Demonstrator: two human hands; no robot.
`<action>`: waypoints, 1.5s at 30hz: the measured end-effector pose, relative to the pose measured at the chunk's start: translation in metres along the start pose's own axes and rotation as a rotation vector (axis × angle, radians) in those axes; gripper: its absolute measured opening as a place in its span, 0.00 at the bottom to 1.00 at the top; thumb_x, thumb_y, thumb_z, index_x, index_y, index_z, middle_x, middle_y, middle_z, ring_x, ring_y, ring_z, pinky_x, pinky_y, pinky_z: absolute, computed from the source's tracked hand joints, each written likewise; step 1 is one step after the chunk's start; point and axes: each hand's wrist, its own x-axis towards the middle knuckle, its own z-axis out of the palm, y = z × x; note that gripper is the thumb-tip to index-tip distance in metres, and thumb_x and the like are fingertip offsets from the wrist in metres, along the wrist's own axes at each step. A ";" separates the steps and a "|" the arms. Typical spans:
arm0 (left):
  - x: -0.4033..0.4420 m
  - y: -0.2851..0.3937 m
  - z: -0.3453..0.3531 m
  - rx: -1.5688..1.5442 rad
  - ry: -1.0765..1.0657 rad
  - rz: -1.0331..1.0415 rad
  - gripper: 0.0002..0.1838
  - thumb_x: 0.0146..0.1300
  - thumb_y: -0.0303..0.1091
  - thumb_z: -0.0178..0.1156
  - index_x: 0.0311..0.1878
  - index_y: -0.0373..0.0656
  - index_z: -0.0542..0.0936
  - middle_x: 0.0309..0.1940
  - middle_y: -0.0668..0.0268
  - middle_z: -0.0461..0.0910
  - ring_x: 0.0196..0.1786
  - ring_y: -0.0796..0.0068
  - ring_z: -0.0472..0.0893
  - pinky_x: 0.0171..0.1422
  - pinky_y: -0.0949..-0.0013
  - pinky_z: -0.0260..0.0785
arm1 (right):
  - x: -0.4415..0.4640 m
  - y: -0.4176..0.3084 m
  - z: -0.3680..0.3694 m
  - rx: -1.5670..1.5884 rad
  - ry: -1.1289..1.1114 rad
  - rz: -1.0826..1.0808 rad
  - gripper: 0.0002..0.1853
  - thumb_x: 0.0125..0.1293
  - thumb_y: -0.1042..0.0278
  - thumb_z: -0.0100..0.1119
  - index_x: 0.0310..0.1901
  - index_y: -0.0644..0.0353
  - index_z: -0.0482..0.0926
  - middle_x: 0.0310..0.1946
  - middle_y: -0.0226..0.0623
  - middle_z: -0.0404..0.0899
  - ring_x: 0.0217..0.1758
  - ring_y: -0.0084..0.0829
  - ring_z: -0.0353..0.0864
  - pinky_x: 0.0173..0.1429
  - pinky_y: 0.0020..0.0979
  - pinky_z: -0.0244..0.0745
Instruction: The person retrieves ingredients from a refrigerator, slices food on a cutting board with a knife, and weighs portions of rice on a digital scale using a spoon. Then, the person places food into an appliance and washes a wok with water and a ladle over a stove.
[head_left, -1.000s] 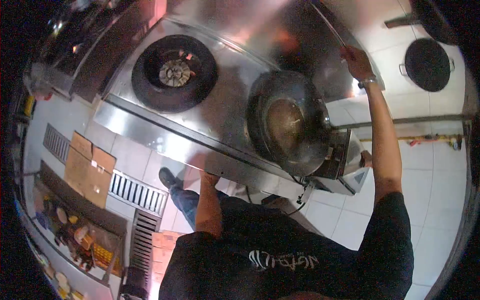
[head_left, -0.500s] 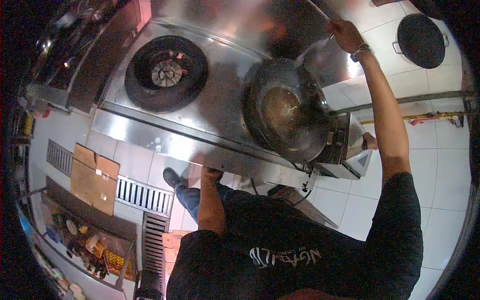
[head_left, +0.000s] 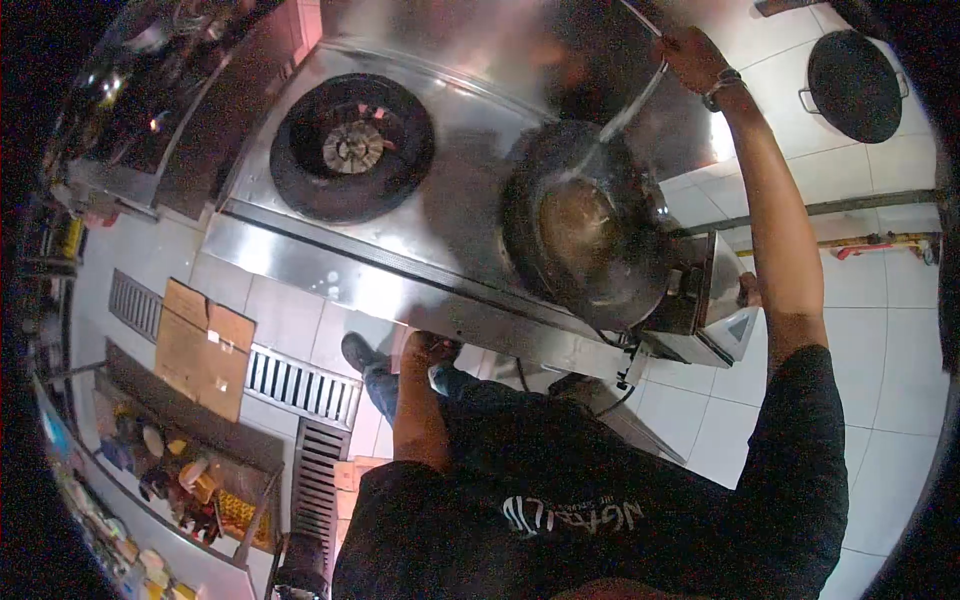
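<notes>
My right hand (head_left: 692, 66) is closed around a thin metal water spout (head_left: 640, 16) above the stove's back right. Below that hand, a stream of water (head_left: 632, 106) runs down into a large dark wok (head_left: 635, 295). The wok rests on the right side of the steel stove (head_left: 462, 200), with brownish liquid (head_left: 580, 222) in its bottom. My left hand (head_left: 430, 347) is low at the stove's front edge; its fingers are in shadow, so I cannot see whether it grips anything.
An unlit-looking ring burner (head_left: 352, 148) is on the stove's left. A metal box (head_left: 712, 300) stands right of the wok, with a brownish shape beside it that I cannot make out. A black two-handled pan (head_left: 855, 87) is at the upper right. Cardboard (head_left: 200, 350) lies near floor grates.
A white stream from the spout into the wok now shows clearly. My view has shifted slightly, so the stove appears a little further right. Both hands stay in about the same places.
</notes>
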 end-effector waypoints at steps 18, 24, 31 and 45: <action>-0.152 0.018 -0.091 0.012 0.472 0.691 0.17 0.65 0.42 0.49 0.54 0.46 0.72 0.40 0.60 0.76 0.33 0.62 0.79 0.31 0.63 0.72 | 0.023 0.061 0.028 0.348 0.074 -0.377 0.20 0.66 0.53 0.54 0.49 0.62 0.78 0.44 0.33 0.79 0.48 0.26 0.74 0.55 0.30 0.67; -0.178 0.012 -0.059 -0.046 0.599 0.623 0.14 0.62 0.41 0.54 0.46 0.43 0.74 0.32 0.64 0.77 0.27 0.68 0.78 0.25 0.68 0.71 | 0.002 0.041 0.016 0.649 -0.026 -0.443 0.18 0.66 0.56 0.55 0.49 0.62 0.78 0.44 0.33 0.79 0.48 0.26 0.74 0.57 0.30 0.67; -0.252 -0.016 -0.058 0.350 0.715 0.705 0.18 0.59 0.41 0.56 0.49 0.41 0.77 0.30 0.66 0.79 0.26 0.75 0.77 0.27 0.72 0.68 | 0.073 0.111 0.062 0.324 0.291 -0.354 0.16 0.66 0.59 0.55 0.47 0.61 0.79 0.40 0.31 0.79 0.44 0.23 0.73 0.51 0.31 0.68; -0.480 -0.139 0.107 1.806 0.531 0.880 0.42 0.56 0.35 0.62 0.70 0.37 0.53 0.68 0.46 0.54 0.70 0.49 0.57 0.74 0.59 0.48 | 0.078 0.087 0.058 0.179 0.363 -0.338 0.18 0.65 0.60 0.54 0.50 0.64 0.77 0.45 0.43 0.80 0.51 0.33 0.76 0.57 0.35 0.68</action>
